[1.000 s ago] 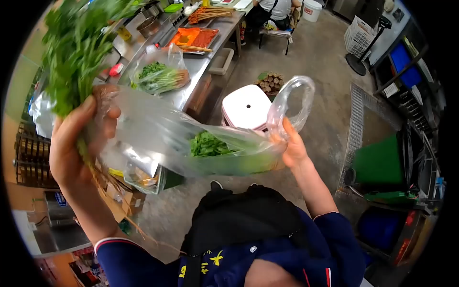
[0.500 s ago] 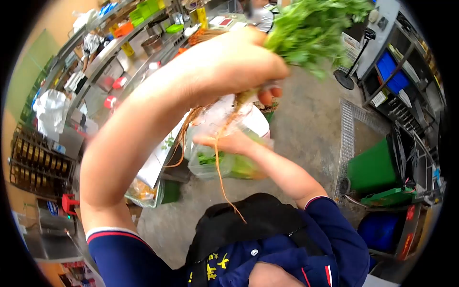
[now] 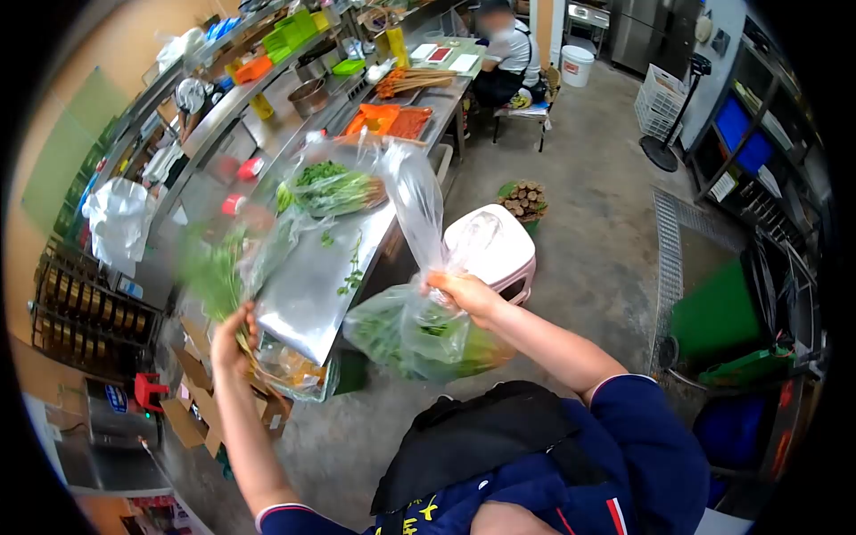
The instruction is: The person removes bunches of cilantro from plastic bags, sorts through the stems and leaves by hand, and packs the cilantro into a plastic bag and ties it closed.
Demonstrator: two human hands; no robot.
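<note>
The left hand (image 3: pixel 234 341) grips greens (image 3: pixel 217 275), their tops blurred; the right hand (image 3: pixel 462 292) clutches a plastic bag (image 3: pixel 423 328) by its neck, cloudy film half hiding vegetables (image 3: pixel 382 339) inside

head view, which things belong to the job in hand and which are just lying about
Likely job:
leafy greens in the left hand
bagged greens in the right hand

Likely lying about:
white bucket
green bin
white stool
</note>
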